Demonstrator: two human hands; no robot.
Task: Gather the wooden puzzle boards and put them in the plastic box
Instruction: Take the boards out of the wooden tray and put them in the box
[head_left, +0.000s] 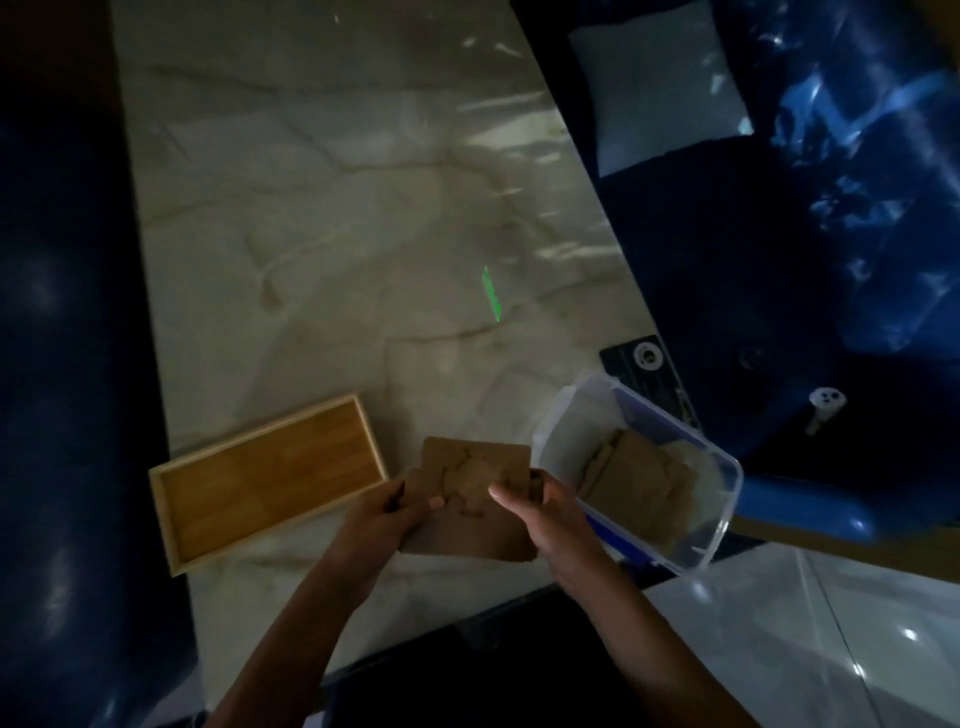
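Both hands hold a small stack of brown wooden puzzle boards (470, 483) just above the marble table (322, 249), near its front edge. My left hand (382, 512) grips the stack's left side and my right hand (545, 506) grips its right side, thumb on top. The top board shows a cut-out shape. To the right stands the clear plastic box (722, 499) with blue clips, open, holding several more brown boards (641, 480). The stack is beside the box, left of its rim.
An empty shallow wooden tray (270, 478) lies to the left of my hands. A green light streak (491, 293) shows on the table's middle. A dark flat device (649, 364) lies behind the box. Blue upholstered seats flank the table.
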